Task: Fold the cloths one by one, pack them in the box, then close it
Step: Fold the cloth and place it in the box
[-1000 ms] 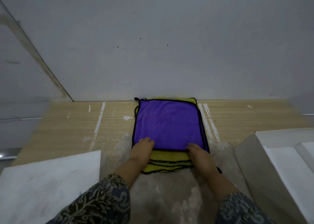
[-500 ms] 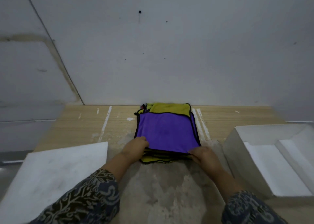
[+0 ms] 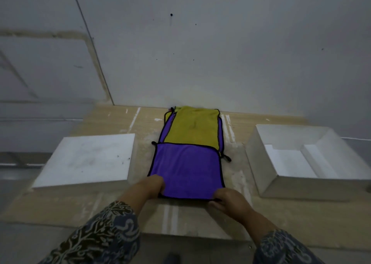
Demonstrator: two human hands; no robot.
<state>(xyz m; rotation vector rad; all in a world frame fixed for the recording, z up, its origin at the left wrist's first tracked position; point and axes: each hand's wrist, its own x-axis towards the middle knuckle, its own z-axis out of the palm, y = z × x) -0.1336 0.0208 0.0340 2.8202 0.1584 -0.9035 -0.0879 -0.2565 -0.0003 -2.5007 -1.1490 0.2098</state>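
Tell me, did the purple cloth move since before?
Yes. The purple cloth slid nearer, away from the wall, uncovering the yellow cloth.

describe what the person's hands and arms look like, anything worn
The left hand and right hand are bare: no gloves, and no ring or watch shows. The left sleeve and right sleeve are dark fabric printed with pale swirling leaf patterns and bluish patches, ending partway along each forearm.

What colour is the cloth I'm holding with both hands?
The cloth is purple with black edging, clearest in the head view.
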